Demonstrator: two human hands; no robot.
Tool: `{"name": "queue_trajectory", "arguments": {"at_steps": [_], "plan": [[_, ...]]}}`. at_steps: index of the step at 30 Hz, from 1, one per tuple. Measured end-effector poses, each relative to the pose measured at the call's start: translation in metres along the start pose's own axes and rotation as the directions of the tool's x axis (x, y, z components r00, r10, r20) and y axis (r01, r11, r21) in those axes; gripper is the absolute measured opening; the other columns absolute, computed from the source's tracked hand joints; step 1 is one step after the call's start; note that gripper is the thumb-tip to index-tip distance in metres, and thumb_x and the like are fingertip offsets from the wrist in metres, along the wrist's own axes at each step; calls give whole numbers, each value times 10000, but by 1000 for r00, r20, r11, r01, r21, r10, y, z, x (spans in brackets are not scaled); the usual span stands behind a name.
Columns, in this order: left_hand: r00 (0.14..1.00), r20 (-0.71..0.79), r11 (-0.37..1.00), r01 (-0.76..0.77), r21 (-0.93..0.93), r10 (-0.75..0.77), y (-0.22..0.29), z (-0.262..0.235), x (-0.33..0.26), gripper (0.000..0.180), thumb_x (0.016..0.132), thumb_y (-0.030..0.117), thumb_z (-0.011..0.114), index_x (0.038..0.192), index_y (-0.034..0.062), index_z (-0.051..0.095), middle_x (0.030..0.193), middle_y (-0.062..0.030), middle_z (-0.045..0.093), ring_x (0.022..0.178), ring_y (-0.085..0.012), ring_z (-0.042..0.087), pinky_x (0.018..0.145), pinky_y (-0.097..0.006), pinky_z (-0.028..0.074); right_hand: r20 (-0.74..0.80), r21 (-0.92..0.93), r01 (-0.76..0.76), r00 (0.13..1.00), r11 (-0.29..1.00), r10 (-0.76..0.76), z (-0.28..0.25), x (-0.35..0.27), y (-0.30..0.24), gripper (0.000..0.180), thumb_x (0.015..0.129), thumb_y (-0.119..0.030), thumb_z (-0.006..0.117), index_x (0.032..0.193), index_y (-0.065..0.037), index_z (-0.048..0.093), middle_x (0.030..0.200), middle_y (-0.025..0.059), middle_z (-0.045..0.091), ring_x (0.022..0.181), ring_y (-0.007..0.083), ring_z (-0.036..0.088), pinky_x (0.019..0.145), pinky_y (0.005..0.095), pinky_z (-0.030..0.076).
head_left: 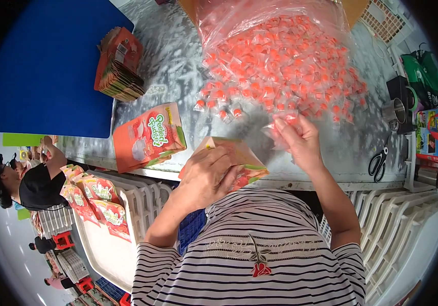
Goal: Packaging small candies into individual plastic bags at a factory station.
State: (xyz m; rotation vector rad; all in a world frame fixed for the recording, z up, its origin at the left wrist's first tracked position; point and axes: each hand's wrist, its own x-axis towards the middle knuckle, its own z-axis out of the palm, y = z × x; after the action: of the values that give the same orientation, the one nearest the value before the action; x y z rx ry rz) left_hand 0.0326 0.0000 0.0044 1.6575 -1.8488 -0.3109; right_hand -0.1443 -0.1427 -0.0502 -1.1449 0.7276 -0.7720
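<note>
My left hand (pixel 206 173) is wrapped round a red candy pouch (pixel 239 153), held at the table's near edge with its opening tilted toward the right. My right hand (pixel 300 140) pinches some small clear-wrapped red candies (pixel 280 133) a little to the right of the pouch, apart from it. Beyond both hands spreads a big heap of wrapped red candies (pixel 285 61), partly on a clear plastic liner. Flat on the table, left of my left hand, lie more red pouches (pixel 150 135). How many candies are in my fingers is hidden.
A stack of folded pouches (pixel 119 66) stands beside a blue panel (pixel 50 61). Scissors (pixel 378 164) and a metal cup (pixel 393 111) are at the right. Filled pouches (pixel 99 199) sit in a white crate (pixel 112 255) at lower left. A co-worker (pixel 40 183) stands at far left.
</note>
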Motion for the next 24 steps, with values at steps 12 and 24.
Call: {"name": "queue_trajectory", "arguments": {"at_steps": [12, 24], "plan": [[995, 97, 998, 31, -52, -26, 8, 4, 1, 143, 765, 57, 705, 889, 9, 654, 875, -119, 625, 813, -316, 617, 712, -394, 510, 307, -377, 513, 855, 771, -419, 35, 0, 4, 192, 875, -80, 649, 1042, 15, 642, 829, 96, 673, 711, 123, 639, 603, 272, 494], [999, 49, 993, 10, -117, -4, 3, 5, 1, 176, 761, 38, 702, 928, 3, 663, 892, -123, 623, 807, -318, 622, 713, -398, 514, 532, -664, 493, 840, 562, -109, 22, 1, -26, 404, 790, -153, 722, 1159, -50, 596, 977, 141, 667, 828, 313, 667, 718, 386, 546]]}}
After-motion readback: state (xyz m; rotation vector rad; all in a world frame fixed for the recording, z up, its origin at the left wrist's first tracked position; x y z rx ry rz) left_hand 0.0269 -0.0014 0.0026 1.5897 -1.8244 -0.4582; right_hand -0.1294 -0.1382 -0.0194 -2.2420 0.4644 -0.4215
